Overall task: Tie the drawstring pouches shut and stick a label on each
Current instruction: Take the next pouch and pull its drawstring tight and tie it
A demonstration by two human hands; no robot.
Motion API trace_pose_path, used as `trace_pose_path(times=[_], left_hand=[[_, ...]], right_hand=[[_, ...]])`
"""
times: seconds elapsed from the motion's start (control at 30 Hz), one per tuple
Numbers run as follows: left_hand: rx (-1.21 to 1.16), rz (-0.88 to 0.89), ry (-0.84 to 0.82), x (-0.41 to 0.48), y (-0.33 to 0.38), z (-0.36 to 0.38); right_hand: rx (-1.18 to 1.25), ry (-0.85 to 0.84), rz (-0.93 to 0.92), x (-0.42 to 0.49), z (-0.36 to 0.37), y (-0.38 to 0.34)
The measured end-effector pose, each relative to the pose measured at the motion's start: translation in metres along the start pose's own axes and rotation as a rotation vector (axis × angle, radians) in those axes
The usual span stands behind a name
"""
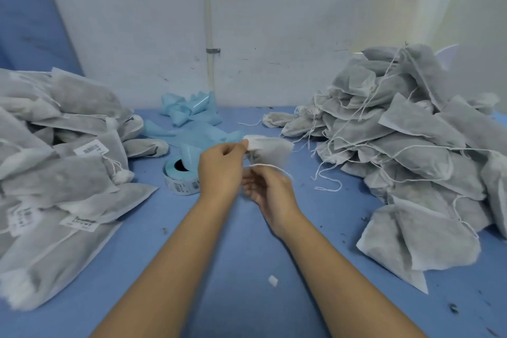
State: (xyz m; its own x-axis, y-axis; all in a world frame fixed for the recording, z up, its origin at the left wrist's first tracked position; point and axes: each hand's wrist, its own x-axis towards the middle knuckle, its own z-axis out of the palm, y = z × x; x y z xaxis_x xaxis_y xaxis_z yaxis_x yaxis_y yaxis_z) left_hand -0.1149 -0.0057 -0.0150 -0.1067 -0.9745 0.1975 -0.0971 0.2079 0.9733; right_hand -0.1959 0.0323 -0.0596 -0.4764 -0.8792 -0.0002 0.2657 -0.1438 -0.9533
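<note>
The pouch is held above the table, just right of the label roll. The left hand pinches its gathered neck. The right hand, blurred, appears to grip the drawstring. Risk: a slack left pinch lets the neck reopen during knotting. Loose strings from the untied pile, farther right of the roll, may snag.
</note>
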Motion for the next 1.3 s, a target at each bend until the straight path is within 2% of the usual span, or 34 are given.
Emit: trace_pose_path(times=[0.07, 0.13, 0.27, 0.43, 0.57, 0.67, 0.8, 0.87, 0.97, 1.1, 1.2, 1.3], left_hand=[[-0.147, -0.120, 0.009, 0.002, -0.011, -0.015], [-0.285, -0.209, -0.054, 0.000, -0.020, -0.025], [-0.426, -0.280, -0.210, -0.007, -0.032, -0.031], [-0.403, -0.272, -0.275, -0.014, -0.037, -0.028], [-0.318, -0.302, -0.334, -0.019, -0.036, -0.025], [-0.349, -0.341, -0.372, -0.021, -0.035, -0.021], [-0.304, -0.297, -0.376, -0.022, -0.037, -0.023], [-0.177, -0.224, -0.321, -0.020, -0.042, -0.028], [0.214, 0.058, -0.232, -0.015, -0.052, -0.037], [0.399, 0.231, -0.144, -0.016, -0.054, -0.040], [0.618, 0.385, -0.097, -0.020, -0.051, -0.040], [0.803, 0.520, -0.078, -0.024, -0.047, -0.040]], right_hand=[[-0.024, -0.001, -0.028, -0.004, 0.005, 0.002], [-0.088, 0.015, -0.106, -0.008, 0.012, 0.004], [-0.184, 0.000, -0.154, -0.010, 0.012, 0.007], [-0.194, -0.089, -0.117, -0.012, 0.014, 0.008], [-0.113, 0.017, -0.042, -0.011, 0.014, 0.005], [0.022, 0.093, 0.036, -0.008, 0.011, 0.000], [0.155, 0.092, 0.081, -0.007, 0.009, -0.003], [0.220, 0.061, 0.080, -0.006, 0.005, -0.004], [0.247, -0.007, 0.098, -0.005, 0.001, -0.006], [0.143, -0.005, 0.062, -0.004, 0.003, -0.004], [-0.099, 0.042, -0.059, -0.007, 0.007, -0.002], [-0.568, 0.091, -0.270, -0.010, 0.007, -0.001]])
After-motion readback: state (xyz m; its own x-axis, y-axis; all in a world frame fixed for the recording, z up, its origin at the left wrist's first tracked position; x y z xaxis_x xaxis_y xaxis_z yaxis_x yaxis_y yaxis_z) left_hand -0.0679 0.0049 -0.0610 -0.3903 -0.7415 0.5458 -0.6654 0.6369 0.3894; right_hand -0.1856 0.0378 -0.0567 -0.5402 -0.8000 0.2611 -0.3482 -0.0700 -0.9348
